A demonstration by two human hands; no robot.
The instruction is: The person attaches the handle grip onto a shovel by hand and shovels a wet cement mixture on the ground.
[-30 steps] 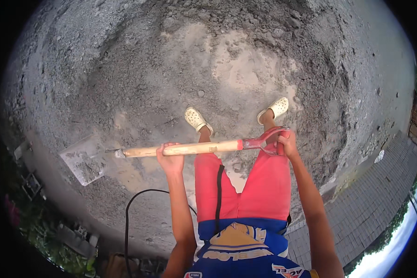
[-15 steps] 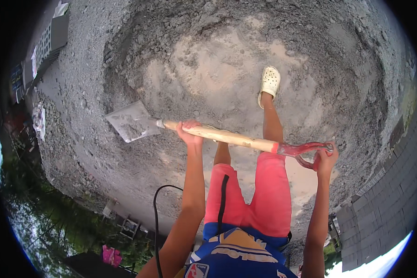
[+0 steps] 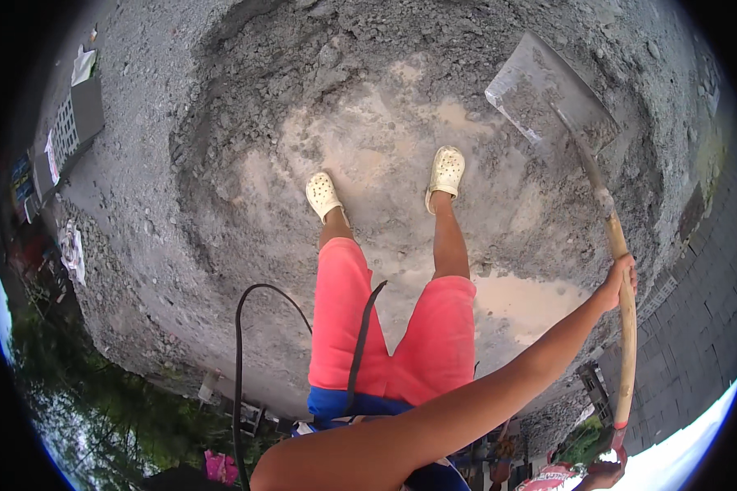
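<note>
- Round went the shovel [image 3: 618, 237]! Half a second earlier it lay crosswise before the thighs, blade off to the left; now it stood out along the right side, blade forward.
- Biggest of all, the grey ground [image 3: 246, 237] formed a broad, rough hollow, with a pale, wet-looking puddle [image 3: 524, 303] near the right leg.
- Red shorts [image 3: 344, 327] framed two legs planted apart, seemingly for balance against that sideways reach.
- Out to the right, the shovel's blade [image 3: 553, 90] carried grey grit over the hollow's edge; whether it touched down, I couldn't tell.
- Right across the body came the left arm [image 3: 434, 425], since the handle was so far to that side.
- Both pale clogs [image 3: 323, 195] pointed forward, flat on the mud.
- What a spread! The left hand [image 3: 620, 282] was wrapped around the wooden handle, well ahead of its mate, likely to bear the blade's weight.
- Low at the edge, the right hand [image 3: 604, 475] looked curled about the red end grip, probably steering; its fingers were partly hidden.
</note>
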